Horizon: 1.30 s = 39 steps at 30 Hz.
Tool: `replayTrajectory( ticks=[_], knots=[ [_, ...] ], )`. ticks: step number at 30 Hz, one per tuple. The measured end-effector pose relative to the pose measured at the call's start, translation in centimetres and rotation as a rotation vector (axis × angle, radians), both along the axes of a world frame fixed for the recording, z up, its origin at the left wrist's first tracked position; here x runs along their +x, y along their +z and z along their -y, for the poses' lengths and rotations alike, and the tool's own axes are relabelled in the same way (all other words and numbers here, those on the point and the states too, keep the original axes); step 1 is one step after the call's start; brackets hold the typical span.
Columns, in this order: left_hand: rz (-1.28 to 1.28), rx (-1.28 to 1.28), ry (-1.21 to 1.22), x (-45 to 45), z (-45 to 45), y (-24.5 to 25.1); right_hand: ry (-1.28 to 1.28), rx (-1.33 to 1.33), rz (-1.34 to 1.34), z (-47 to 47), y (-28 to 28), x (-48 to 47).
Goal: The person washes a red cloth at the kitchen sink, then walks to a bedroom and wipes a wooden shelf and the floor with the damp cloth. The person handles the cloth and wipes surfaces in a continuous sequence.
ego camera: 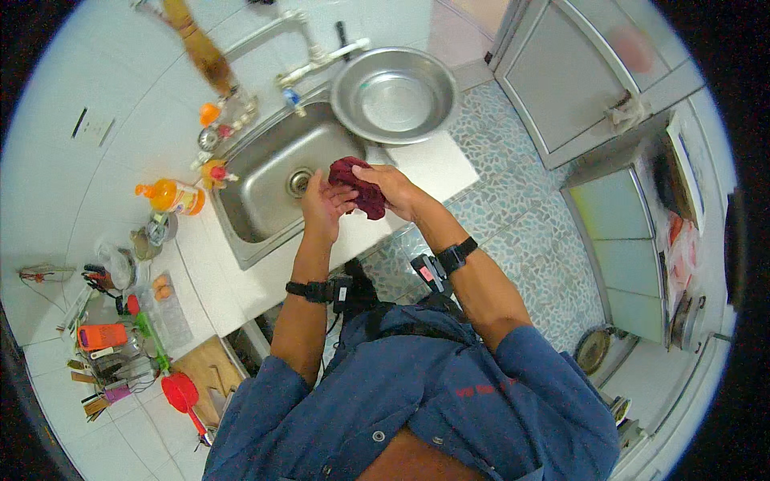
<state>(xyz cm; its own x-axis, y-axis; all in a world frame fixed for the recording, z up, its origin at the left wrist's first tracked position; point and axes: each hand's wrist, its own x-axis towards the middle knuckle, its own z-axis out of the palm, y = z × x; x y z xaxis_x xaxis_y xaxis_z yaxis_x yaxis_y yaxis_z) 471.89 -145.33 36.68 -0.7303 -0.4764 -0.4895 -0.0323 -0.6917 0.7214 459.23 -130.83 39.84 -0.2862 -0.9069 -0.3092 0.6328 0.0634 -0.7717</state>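
A crumpled dark red cloth [361, 189] is held by my right hand [391, 186], with the thumb on top of it. My left hand [325, 201] is at the cloth's left side, palm turned up and fingers apart; whether its fingertips touch the cloth I cannot tell. Both hands are over the near right edge of a stainless steel sink [271, 222], whose drain [299, 182] lies just beyond my left hand. A large metal basin [394, 96] rests at the sink's right end, partly over the white counter [433, 162].
A tap with a blue handle [292, 97] stands behind the sink. Left of it is an orange detergent bottle [174, 197]. Farther left are eggs [161, 287], a red ladle [179, 392], a wooden cutting board [207, 373] and utensils. A door [571, 72] is at upper right, a cabinet [619, 240] at right.
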Motion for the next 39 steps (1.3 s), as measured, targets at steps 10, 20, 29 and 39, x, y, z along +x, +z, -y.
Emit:
replayTrajectory(
  ticks=[10, 20, 29, 39],
  knots=[
    [0.151, -0.118, -0.126, -13.4, -22.6, 0.7, -0.305, 0.169, -0.260, -21.0, 0.7, -9.0],
    [-0.174, 0.340, -0.303, -31.6, -30.5, -3.2, -0.426, 0.339, -1.157, -28.1, 0.5, -22.5],
    [-0.582, 0.888, -0.647, -52.4, -29.8, -3.1, -0.145, 0.188, 0.299, -29.2, 2.0, -46.5],
    [-0.206, 0.341, -0.141, -71.3, -22.5, 4.1, -0.538, 0.139, -1.478, -20.4, 2.3, -66.8]
  ],
)
